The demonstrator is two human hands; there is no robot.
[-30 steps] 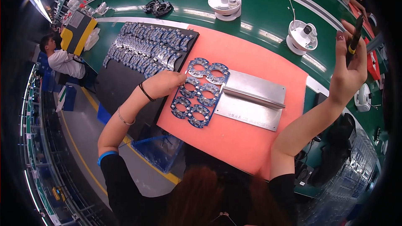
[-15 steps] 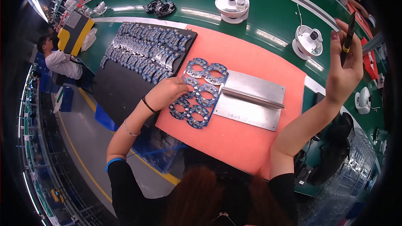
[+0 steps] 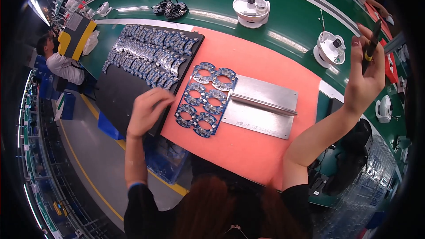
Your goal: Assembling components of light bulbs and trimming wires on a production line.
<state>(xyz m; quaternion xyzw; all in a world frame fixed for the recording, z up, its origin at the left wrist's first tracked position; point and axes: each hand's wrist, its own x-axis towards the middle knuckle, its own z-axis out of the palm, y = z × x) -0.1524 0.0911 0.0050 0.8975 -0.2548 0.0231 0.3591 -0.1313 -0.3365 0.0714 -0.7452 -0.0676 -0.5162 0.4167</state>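
My right hand (image 3: 365,73) is raised at the far right, its fingers closed round a slim black pen-like tool (image 3: 374,35) with a yellow band. Loosely curled, my left hand (image 3: 150,109) hovers over the right edge of the black board, its fingers apart and nothing visible in them. Just right of it lies a panel of blue ring-shaped circuit boards (image 3: 207,99), which it does not touch. The panel's right edge meets a flat silver metal plate (image 3: 261,121) with a raised metal bar (image 3: 264,104) across it.
Rows of separated curved circuit boards (image 3: 150,53) lie on the black board (image 3: 119,93). Panel and plate rest on an orange mat (image 3: 248,155). White round devices with wires (image 3: 251,11) stand on the green bench (image 3: 208,0) behind, near black round parts (image 3: 170,9). Another person (image 3: 64,64) sits far left.
My left hand has let go of the circuit board panel and moved left, off it. The right hand stays raised with the black tool. The whole view has shifted slightly.
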